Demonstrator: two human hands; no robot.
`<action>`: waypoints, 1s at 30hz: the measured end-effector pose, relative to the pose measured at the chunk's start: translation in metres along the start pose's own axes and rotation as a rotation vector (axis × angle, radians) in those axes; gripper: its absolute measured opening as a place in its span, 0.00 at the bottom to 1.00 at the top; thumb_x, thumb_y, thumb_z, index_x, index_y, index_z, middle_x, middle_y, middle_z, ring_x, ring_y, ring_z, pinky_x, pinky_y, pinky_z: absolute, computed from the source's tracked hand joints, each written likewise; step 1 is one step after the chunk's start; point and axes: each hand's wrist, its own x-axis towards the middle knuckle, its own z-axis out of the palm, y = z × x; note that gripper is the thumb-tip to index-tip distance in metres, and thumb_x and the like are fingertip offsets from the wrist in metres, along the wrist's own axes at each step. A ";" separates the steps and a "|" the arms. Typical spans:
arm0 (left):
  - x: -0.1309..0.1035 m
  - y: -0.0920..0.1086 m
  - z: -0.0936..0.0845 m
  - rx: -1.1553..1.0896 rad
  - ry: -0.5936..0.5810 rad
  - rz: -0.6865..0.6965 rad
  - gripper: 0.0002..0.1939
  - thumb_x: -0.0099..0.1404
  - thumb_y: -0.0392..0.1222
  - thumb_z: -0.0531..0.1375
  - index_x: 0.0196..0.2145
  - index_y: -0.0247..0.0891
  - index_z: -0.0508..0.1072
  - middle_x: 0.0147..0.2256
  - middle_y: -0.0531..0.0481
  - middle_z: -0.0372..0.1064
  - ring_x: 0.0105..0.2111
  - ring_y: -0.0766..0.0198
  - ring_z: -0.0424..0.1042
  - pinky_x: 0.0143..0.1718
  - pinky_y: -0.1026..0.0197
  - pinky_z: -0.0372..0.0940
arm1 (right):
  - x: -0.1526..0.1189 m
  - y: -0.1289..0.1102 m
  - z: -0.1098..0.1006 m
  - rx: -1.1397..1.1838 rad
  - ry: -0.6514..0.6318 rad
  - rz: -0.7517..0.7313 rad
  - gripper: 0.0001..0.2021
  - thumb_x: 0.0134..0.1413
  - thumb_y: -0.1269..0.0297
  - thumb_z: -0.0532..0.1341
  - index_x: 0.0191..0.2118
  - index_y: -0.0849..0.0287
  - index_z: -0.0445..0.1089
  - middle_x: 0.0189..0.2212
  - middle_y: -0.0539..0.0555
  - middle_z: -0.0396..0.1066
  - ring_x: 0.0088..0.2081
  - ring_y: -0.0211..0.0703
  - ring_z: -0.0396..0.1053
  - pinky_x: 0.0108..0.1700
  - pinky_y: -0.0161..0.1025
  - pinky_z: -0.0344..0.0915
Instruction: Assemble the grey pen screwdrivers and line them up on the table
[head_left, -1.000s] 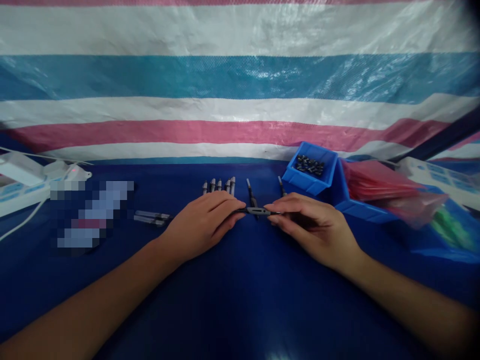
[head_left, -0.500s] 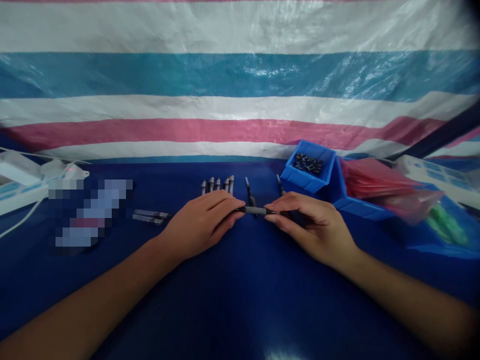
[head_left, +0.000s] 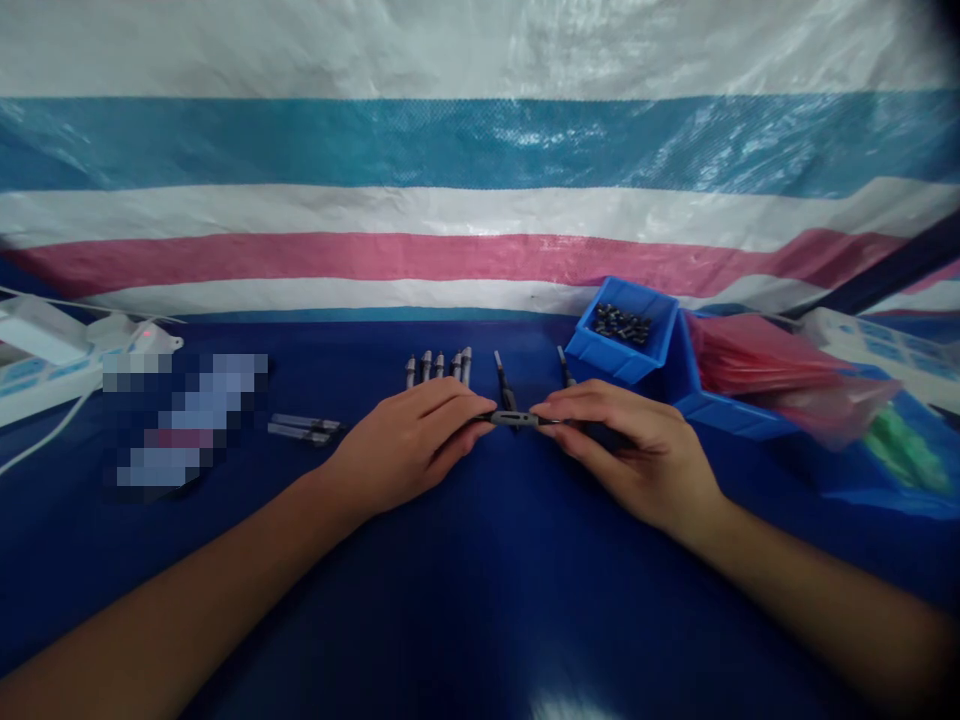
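Observation:
Between my two hands a slim, pen-shaped grey and black piece lies level above the blue table, a dark slot showing in its grey middle. My left hand pinches its left end between thumb and fingers. At the other end, the thumb and index finger of my right hand close on a thin dark tip. Just behind it rests a dark pen-like piece with a pale tip, and a similar piece is partly hidden by my right hand. Several clear tubes with grey tips lie beyond my left hand.
Clear tubes with dark ends lie left of my left forearm. At right stand a blue bin of small black parts and another blue bin with red plastic bags. White power strips sit at the left.
The held piece has turned about its length, so a slot now shows in its grey part. Both hands keep their grip, and the view has shifted slightly.

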 end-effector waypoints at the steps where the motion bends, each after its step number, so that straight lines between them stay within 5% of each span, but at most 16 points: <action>1: 0.000 0.000 0.000 0.000 -0.003 0.002 0.09 0.86 0.36 0.63 0.60 0.36 0.77 0.50 0.43 0.83 0.48 0.58 0.84 0.53 0.57 0.80 | 0.000 0.000 0.000 -0.005 0.003 -0.002 0.13 0.75 0.71 0.71 0.57 0.46 0.84 0.51 0.55 0.88 0.51 0.51 0.86 0.48 0.46 0.82; 7: 0.000 0.002 0.000 -0.008 -0.008 0.003 0.09 0.86 0.36 0.63 0.60 0.35 0.77 0.50 0.43 0.83 0.49 0.58 0.84 0.54 0.56 0.80 | 0.004 -0.008 0.000 -0.011 -0.074 -0.015 0.05 0.77 0.68 0.70 0.51 0.50 0.82 0.42 0.55 0.84 0.42 0.48 0.82 0.44 0.47 0.77; 11: 0.000 0.002 0.000 -0.004 -0.019 0.000 0.09 0.86 0.37 0.63 0.60 0.36 0.77 0.50 0.43 0.83 0.49 0.57 0.84 0.54 0.56 0.80 | 0.005 -0.013 0.001 -0.015 -0.130 0.005 0.14 0.82 0.67 0.64 0.37 0.53 0.77 0.34 0.54 0.78 0.35 0.45 0.76 0.38 0.45 0.71; 15: 0.000 0.001 0.000 -0.014 -0.005 -0.019 0.09 0.85 0.35 0.63 0.59 0.36 0.78 0.50 0.43 0.83 0.48 0.58 0.84 0.52 0.57 0.80 | 0.001 -0.009 0.001 -0.021 -0.054 0.077 0.03 0.76 0.62 0.72 0.49 0.51 0.80 0.39 0.53 0.80 0.35 0.44 0.77 0.38 0.44 0.74; 18: 0.001 0.001 0.000 -0.003 0.007 -0.004 0.09 0.85 0.36 0.63 0.59 0.36 0.78 0.49 0.43 0.83 0.48 0.58 0.84 0.52 0.57 0.80 | -0.001 -0.006 0.001 -0.012 -0.034 0.050 0.12 0.75 0.64 0.73 0.59 0.48 0.81 0.46 0.54 0.86 0.40 0.46 0.83 0.42 0.45 0.79; 21: 0.000 0.000 0.000 0.013 0.005 0.016 0.10 0.86 0.37 0.63 0.60 0.37 0.77 0.49 0.43 0.83 0.49 0.58 0.84 0.53 0.56 0.81 | -0.001 -0.007 0.001 -0.029 -0.037 0.046 0.08 0.76 0.64 0.72 0.55 0.48 0.84 0.48 0.55 0.88 0.43 0.49 0.86 0.42 0.45 0.81; 24: 0.000 0.001 -0.001 0.010 -0.002 0.043 0.14 0.85 0.34 0.63 0.64 0.36 0.77 0.50 0.43 0.83 0.50 0.58 0.83 0.55 0.55 0.81 | 0.000 -0.010 0.001 -0.042 -0.038 0.112 0.04 0.76 0.61 0.72 0.51 0.50 0.84 0.41 0.53 0.88 0.37 0.46 0.84 0.36 0.41 0.76; 30: 0.004 0.004 -0.003 -0.008 0.076 -0.049 0.21 0.82 0.30 0.65 0.68 0.40 0.76 0.53 0.45 0.85 0.50 0.60 0.84 0.57 0.55 0.80 | 0.003 -0.009 0.002 0.075 0.016 0.262 0.12 0.79 0.54 0.69 0.41 0.52 0.82 0.33 0.51 0.83 0.31 0.41 0.77 0.33 0.38 0.70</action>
